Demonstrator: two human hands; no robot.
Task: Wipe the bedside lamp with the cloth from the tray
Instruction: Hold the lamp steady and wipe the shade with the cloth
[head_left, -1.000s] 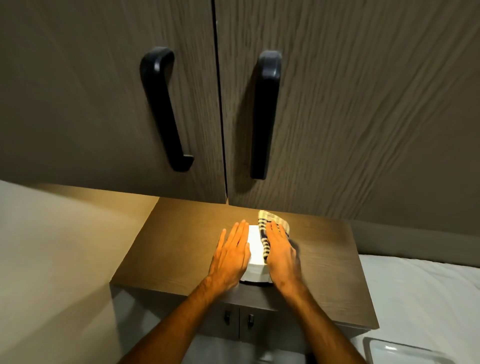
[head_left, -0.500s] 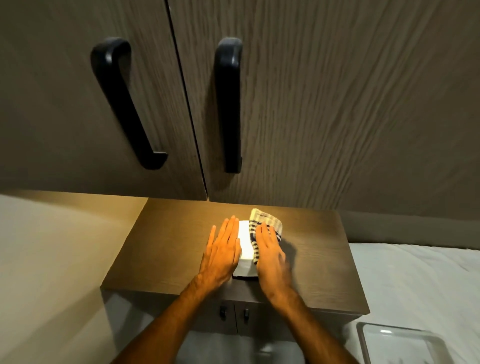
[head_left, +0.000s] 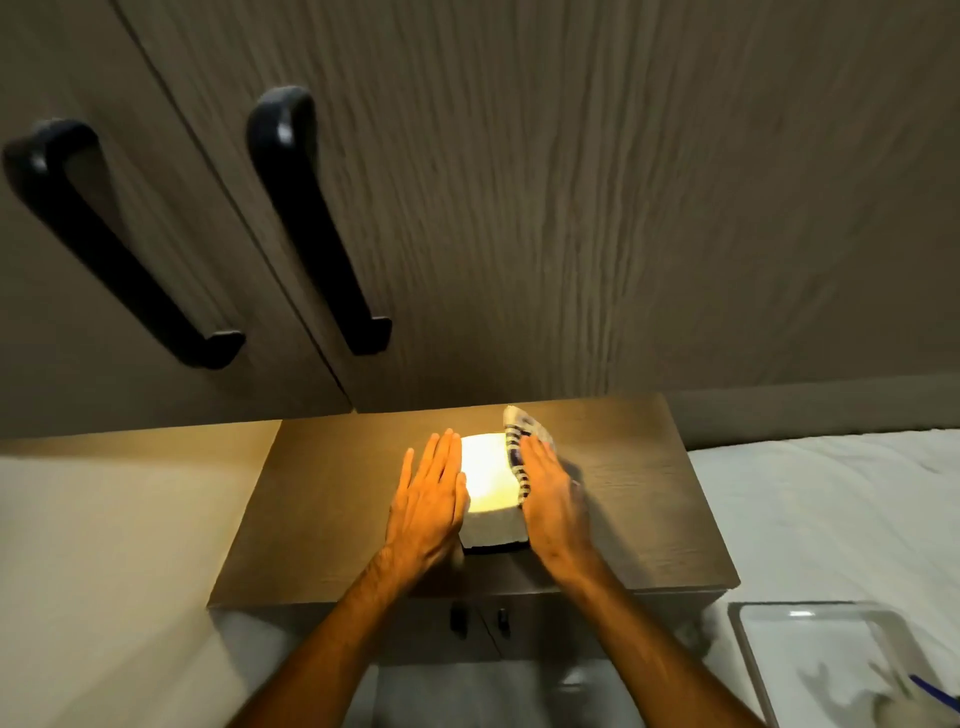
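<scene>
The bedside lamp (head_left: 488, 480) is a lit white block shade standing on the wooden bedside cabinet (head_left: 322, 499). My left hand (head_left: 431, 501) lies flat with straight fingers against the lamp's left side. Against the lamp's right side, my right hand (head_left: 553, 501) presses a checked cloth (head_left: 524, 434), whose far end sticks out beyond my fingertips. A clear plastic tray (head_left: 748, 654) lies on the bed at the lower right; only part of it is in view.
Two tall wardrobe doors with long black handles (head_left: 317, 218) rise right behind the cabinet. A white bed (head_left: 831, 509) adjoins the cabinet on the right. A pale wall surface fills the left. Small knobs (head_left: 457, 618) show on the cabinet front below.
The view has swung, so the wardrobe handles sit further left and more of the tray shows. Both hands stay on the lamp's sides, the cloth still under my right hand.
</scene>
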